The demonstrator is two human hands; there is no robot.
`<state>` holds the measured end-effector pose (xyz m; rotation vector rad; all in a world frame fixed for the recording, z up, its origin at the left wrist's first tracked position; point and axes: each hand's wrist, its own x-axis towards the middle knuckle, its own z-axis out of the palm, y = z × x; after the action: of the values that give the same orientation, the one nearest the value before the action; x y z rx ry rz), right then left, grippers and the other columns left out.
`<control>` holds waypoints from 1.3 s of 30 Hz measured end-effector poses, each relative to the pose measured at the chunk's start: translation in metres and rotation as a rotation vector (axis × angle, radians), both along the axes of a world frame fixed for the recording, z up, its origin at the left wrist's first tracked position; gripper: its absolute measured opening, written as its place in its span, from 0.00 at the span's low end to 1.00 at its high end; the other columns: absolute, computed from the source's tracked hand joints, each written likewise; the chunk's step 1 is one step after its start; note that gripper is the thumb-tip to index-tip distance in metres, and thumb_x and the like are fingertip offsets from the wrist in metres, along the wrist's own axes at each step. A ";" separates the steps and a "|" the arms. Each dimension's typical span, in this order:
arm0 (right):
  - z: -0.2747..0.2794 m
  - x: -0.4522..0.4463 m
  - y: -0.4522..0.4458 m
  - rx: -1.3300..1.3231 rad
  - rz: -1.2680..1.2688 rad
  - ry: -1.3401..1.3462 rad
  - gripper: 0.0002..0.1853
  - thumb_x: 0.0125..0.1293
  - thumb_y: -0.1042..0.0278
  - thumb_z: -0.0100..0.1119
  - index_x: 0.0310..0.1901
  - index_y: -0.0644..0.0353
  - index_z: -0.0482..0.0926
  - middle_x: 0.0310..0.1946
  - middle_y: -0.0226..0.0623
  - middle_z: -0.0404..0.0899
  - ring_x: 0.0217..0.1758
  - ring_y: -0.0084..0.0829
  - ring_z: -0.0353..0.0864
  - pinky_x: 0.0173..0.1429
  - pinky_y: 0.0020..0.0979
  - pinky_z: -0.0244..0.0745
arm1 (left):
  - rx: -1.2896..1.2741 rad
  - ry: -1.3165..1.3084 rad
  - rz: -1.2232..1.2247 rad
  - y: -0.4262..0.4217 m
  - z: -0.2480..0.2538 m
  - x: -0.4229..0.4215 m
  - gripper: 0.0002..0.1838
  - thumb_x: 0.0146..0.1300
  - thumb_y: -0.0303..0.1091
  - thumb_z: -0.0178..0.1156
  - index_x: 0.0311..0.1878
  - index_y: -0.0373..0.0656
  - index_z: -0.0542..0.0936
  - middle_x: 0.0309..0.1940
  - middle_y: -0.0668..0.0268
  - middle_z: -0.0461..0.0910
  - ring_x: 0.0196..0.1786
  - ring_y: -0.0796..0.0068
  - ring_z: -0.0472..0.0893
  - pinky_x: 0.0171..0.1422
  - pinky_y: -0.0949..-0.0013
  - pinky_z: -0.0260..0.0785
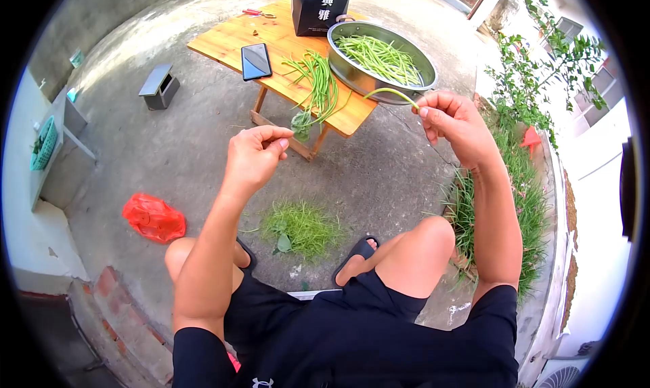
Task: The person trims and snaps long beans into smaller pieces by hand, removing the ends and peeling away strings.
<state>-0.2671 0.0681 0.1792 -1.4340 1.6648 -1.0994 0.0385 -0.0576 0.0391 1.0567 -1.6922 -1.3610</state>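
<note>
Well, one smooth, slender green stalk (389, 91) arcs near the round metal pan (379, 89), its end pinched between the right hand's (455, 125) thumb and fingers; the left hand (252, 156) is drawn nearly closed, any contents seemingly too small to tell.

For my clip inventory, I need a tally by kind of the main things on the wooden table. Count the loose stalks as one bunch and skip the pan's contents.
Phone: 1
Black bag: 1
Metal pan: 1
Bunch of green stalks: 1
Red-handled tool, too small to name: 1
Total: 5
</note>
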 end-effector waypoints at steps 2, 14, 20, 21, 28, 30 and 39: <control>0.013 -0.018 -0.026 -0.025 -0.020 0.016 0.08 0.70 0.69 0.63 0.44 0.64 0.82 0.28 0.25 0.78 0.28 0.17 0.75 0.34 0.22 0.73 | -0.017 -0.024 -0.025 0.000 0.000 -0.002 0.11 0.68 0.24 0.60 0.51 0.40 0.87 0.32 0.73 0.83 0.30 0.83 0.79 0.39 0.75 0.75; -0.020 -0.157 -0.208 -0.189 -0.393 0.732 0.17 0.63 0.64 0.68 0.48 0.66 0.86 0.37 0.42 0.89 0.37 0.30 0.88 0.46 0.32 0.82 | -0.456 -0.210 -0.137 0.006 -0.004 -0.014 0.23 0.61 0.16 0.54 0.59 0.39 0.83 0.41 0.52 0.86 0.37 0.61 0.86 0.51 0.62 0.79; -0.037 -0.048 -0.221 -0.519 -0.265 0.759 0.12 0.62 0.68 0.68 0.45 0.63 0.87 0.35 0.45 0.88 0.36 0.34 0.89 0.46 0.32 0.83 | -0.564 -0.416 -0.345 0.019 0.003 -0.020 0.23 0.55 0.19 0.59 0.56 0.42 0.85 0.39 0.52 0.87 0.43 0.53 0.87 0.68 0.48 0.73; -0.041 -0.014 -0.214 -0.557 -0.167 0.728 0.09 0.62 0.71 0.67 0.42 0.65 0.87 0.33 0.45 0.87 0.35 0.34 0.89 0.44 0.32 0.83 | -0.525 -0.406 -0.346 0.020 0.004 -0.023 0.20 0.56 0.21 0.61 0.53 0.43 0.85 0.35 0.55 0.87 0.42 0.55 0.87 0.68 0.45 0.72; -0.107 0.063 -0.233 -0.319 0.018 1.016 0.15 0.60 0.57 0.67 0.37 0.63 0.87 0.35 0.54 0.85 0.43 0.51 0.86 0.51 0.46 0.81 | -0.558 -0.492 -0.336 0.021 0.015 -0.035 0.14 0.61 0.33 0.67 0.50 0.43 0.86 0.33 0.52 0.86 0.39 0.53 0.87 0.50 0.51 0.79; -0.118 0.062 -0.256 -0.268 0.043 0.994 0.15 0.61 0.58 0.66 0.37 0.63 0.87 0.37 0.54 0.85 0.45 0.51 0.86 0.52 0.46 0.81 | -0.530 -0.536 -0.381 0.020 0.013 -0.037 0.13 0.62 0.36 0.67 0.48 0.42 0.86 0.32 0.52 0.86 0.38 0.51 0.87 0.45 0.51 0.79; -0.104 0.073 -0.237 -0.015 -0.209 1.197 0.22 0.62 0.50 0.67 0.39 0.67 0.84 0.36 0.56 0.85 0.43 0.51 0.87 0.48 0.48 0.83 | -0.642 -0.607 -0.335 0.029 0.005 -0.036 0.11 0.62 0.37 0.68 0.40 0.40 0.85 0.36 0.56 0.83 0.42 0.53 0.86 0.45 0.56 0.80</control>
<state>-0.1946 -0.1693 0.0749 -2.1535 2.6186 -0.2543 0.0023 -0.0287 0.0445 0.8624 -2.6077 -0.5817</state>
